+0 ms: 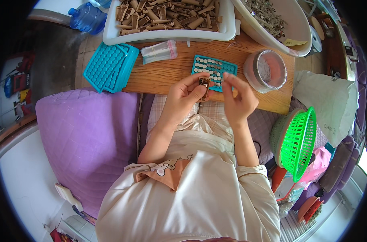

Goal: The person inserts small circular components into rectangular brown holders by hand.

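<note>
Brown housing [205, 82], long axis running roughly near-to-far, is clamped between thumb and fingers of the left hand [182, 93] by the teal tray [231, 67], just left of the right hand [240, 97] (whether its bunched fingertips pinch anything, I cannot tell).

Disc tray [230, 69] on table [163, 74]; tub [251, 68] right, stacked trays [105, 66] left, bin [169, 39] behind.

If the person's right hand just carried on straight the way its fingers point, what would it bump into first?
Most likely the teal tray of small round discs. The right hand partly overlaps that tray in this view, though its height above it is unclear.
</note>
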The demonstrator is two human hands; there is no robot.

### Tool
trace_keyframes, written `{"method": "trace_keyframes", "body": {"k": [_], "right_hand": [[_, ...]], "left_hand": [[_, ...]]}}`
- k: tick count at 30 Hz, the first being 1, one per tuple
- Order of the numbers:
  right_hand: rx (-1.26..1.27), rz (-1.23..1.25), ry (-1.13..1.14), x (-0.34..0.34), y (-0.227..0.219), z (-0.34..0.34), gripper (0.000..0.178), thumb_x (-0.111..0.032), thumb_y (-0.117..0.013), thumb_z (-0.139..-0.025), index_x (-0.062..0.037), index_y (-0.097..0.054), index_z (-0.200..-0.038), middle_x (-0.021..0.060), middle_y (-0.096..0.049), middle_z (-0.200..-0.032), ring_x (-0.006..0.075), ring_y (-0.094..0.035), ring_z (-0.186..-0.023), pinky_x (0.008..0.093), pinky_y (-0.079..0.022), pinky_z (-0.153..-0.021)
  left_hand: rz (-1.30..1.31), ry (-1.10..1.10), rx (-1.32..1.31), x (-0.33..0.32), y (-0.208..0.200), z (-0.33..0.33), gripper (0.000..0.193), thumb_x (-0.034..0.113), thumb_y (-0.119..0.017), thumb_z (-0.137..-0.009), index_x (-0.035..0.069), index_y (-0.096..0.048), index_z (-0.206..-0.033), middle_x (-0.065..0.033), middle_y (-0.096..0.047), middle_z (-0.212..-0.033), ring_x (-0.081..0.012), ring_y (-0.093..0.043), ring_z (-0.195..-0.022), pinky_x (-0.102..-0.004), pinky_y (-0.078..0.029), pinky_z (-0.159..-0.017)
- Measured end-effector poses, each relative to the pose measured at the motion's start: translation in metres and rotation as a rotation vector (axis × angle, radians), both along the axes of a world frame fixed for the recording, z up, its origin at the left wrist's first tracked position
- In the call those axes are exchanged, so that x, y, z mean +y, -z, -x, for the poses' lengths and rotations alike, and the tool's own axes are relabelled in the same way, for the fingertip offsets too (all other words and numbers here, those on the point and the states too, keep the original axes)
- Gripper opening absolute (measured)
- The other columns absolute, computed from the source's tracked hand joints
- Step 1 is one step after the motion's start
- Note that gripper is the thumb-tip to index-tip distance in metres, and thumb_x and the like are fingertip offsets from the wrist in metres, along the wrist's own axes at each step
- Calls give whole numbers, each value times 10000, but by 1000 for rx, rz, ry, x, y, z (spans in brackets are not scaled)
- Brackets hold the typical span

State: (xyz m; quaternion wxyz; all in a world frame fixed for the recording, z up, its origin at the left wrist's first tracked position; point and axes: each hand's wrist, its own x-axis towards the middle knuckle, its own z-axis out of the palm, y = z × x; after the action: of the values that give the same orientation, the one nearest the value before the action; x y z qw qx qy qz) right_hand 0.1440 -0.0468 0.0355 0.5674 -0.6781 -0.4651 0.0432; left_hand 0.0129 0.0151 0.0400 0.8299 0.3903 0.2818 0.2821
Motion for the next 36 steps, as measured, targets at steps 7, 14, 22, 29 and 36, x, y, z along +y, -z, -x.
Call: {"method": "trace_keyframes", "body": {"k": [7, 14, 22, 29, 36], "right_hand": [[-283, -128, -186, 0, -5, 9, 210, 81, -629, -632, -1, -584, -820, 101, -628, -801, 216, -626, -796, 261, -514, -613], [208, 88, -133, -11, 23, -29, 209, 9, -597, -729, -9, -574, -936, 124, -613, -894, 184, -607, -766, 276, -487, -623], [-400, 584, -69, -9, 49, -40, 182, -47, -577, -718, -59, -552, -897, 96, -572, -733, 271, -558, -699, 357, -447, -570], [-43, 291, -53, -6, 23, -24, 205, 36, -561, -725, -36, -564, -918, 113, -576, -770, 238, -573, -663, 286, -465, -578], [-197, -17, -142, -7, -7, 14, 204, 61, -615, -676, -21, -561, -855, 101, -608, -805, 208, -601, -671, 272, -486, -551]], "left_hand": [[-38, 2, 37, -5, 0, -4, 313, 108, -538, -833, -44, -475, -1099, -63, -576, -927, -88, -541, -804, -220, -463, -707], [70, -17, 96, 5, 10, 3, 224, 64, -448, -828, -25, -510, -1024, -95, -590, -863, -108, -563, -737, -229, -458, -651], [23, 25, 102, 4, 14, 1, 232, 93, -439, -827, 16, -518, -1031, -94, -595, -876, -138, -591, -753, -242, -473, -661], [47, 53, 63, 0, 5, 0, 270, 123, -506, -842, -16, -492, -1074, -103, -586, -922, -134, -580, -776, -238, -471, -684], [-51, 70, 97, -5, -5, -2, 278, 46, -488, -847, -29, -468, -1114, -65, -569, -954, -95, -547, -824, -217, -467, -733]]}}
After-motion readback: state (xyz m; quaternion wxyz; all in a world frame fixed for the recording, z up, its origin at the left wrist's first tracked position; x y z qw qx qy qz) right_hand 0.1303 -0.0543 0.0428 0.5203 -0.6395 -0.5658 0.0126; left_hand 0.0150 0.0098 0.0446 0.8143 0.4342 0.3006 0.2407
